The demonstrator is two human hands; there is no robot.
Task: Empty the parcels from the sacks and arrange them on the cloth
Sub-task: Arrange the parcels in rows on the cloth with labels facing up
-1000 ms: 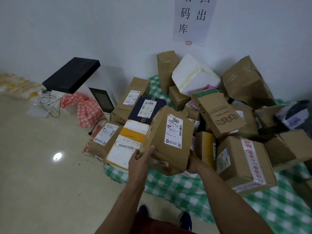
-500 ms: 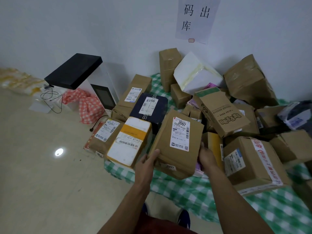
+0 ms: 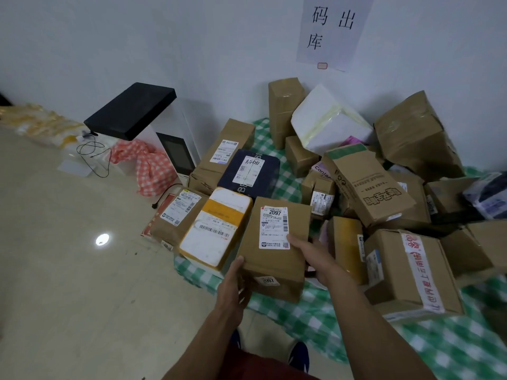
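REMOTE FEED, SORTING FLOOR: I watch both hands bring the brown kraft-paper parcel (image 3: 274, 250) down from its raised, tilted carry of a sec ago. It now lies nearly flat at the near-left edge of the green-and-white checked cloth (image 3: 315, 319), just beside the yellow-and-white taped parcel (image 3: 216, 229). The left hand (image 3: 233, 286) grips the near-left corner, thumb on top. The right hand (image 3: 315, 256) clasps the right side, thumb laid over the top next to the label; the fingers underneath are hidden. I can't tell whether the base is fully down yet. My read: placement is almost done, letting go comes next, & the heap behind still wants arranging.

Legible text: the top label reads "2097", and a small sticker on the near face seems to repeat it. The dark navy parcel (image 3: 252, 171) has a handwritten white label, illegible. The brown carton w/ red-and-white tape (image 3: 406, 272) carries red Chinese characters, too skewed to read. The white paper wall sign (image 3: 332, 28) shows 码, 出, 库.
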